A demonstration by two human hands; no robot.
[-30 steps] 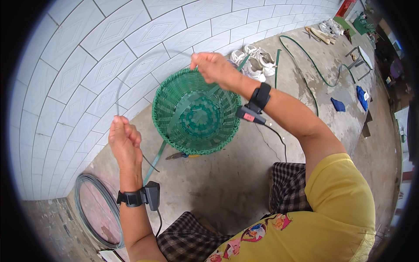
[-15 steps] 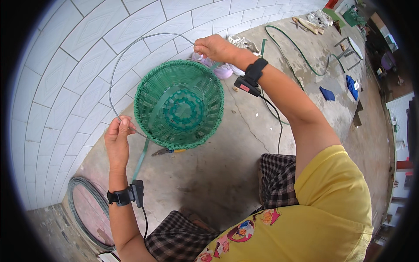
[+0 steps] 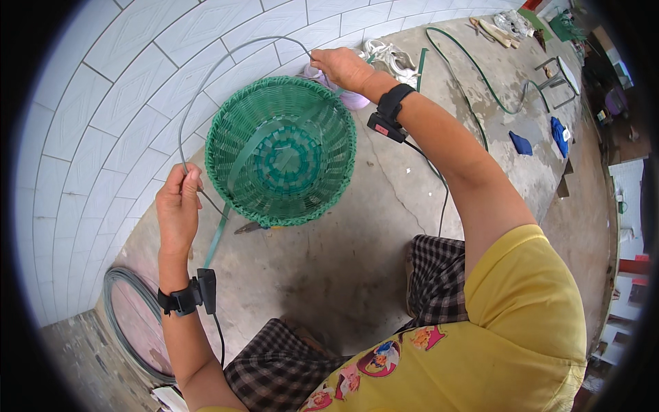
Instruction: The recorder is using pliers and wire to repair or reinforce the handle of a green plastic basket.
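A thin grey wire (image 3: 255,39) bows in a wide arc above the left and far side of a round green woven basket (image 3: 326,182). My left hand (image 3: 177,209) pinches it left of the basket. Below those fingers, a short end of wire slants toward the basket's near rim. My right hand (image 3: 343,71) grips the wire's other side beyond the far rim, its fingertips partly hidden. The basket stands mouth up on the concrete floor, and I see down to its woven bottom. A flat green strip (image 3: 216,239) runs out from under its near left side.
Pliers (image 3: 248,227) lie partly under the basket's near edge. A coil of grey wire (image 3: 118,323) rests by my left forearm. Pale shoes (image 3: 391,58) stand behind the basket, near a tiled wall (image 3: 103,130). A long green strip (image 3: 473,65) and a stool (image 3: 564,75) are at right.
The view has shifted slightly, moving the basket up in the picture. My hands keep their grips on the wire and sit marginally farther apart.
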